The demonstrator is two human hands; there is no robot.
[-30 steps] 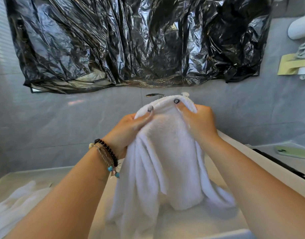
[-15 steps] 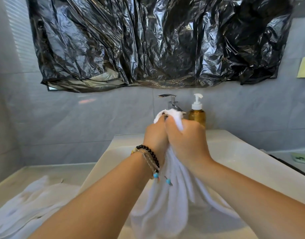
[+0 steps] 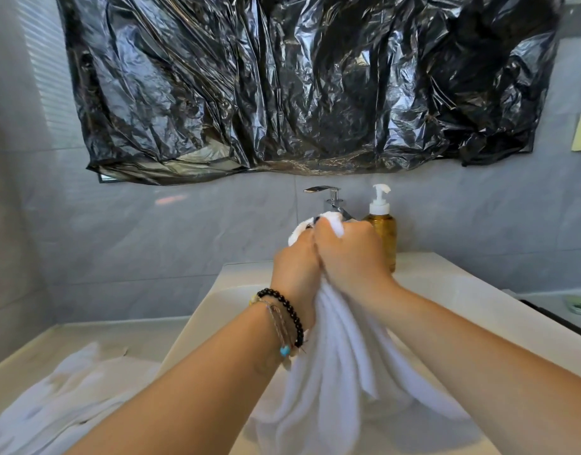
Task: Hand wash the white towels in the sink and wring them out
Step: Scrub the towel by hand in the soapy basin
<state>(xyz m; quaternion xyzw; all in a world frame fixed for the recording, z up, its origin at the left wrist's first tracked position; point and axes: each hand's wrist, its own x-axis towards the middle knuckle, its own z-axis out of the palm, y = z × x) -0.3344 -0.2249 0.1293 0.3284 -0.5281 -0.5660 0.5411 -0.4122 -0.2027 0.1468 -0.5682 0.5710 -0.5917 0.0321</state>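
A white towel point(image 3: 331, 372) hangs bunched over the white sink point(image 3: 453, 284), its lower folds trailing down into the basin. My left hand point(image 3: 295, 267) and my right hand point(image 3: 351, 254) grip its top end side by side, knuckles touching, with a small tuft of cloth sticking out above the fists. The left wrist wears beaded bracelets. A second white towel point(image 3: 62, 399) lies spread flat on the counter at the lower left.
A chrome faucet point(image 3: 331, 198) and an amber pump soap bottle point(image 3: 382, 228) stand right behind my hands. Black plastic sheeting point(image 3: 299, 83) covers the wall above. A green phone point(image 3: 579, 305) lies on the counter at the right edge.
My hands came together from either side of the towel's top and closed round it. They bunched the cloth into a rope and lowered it toward the basin.
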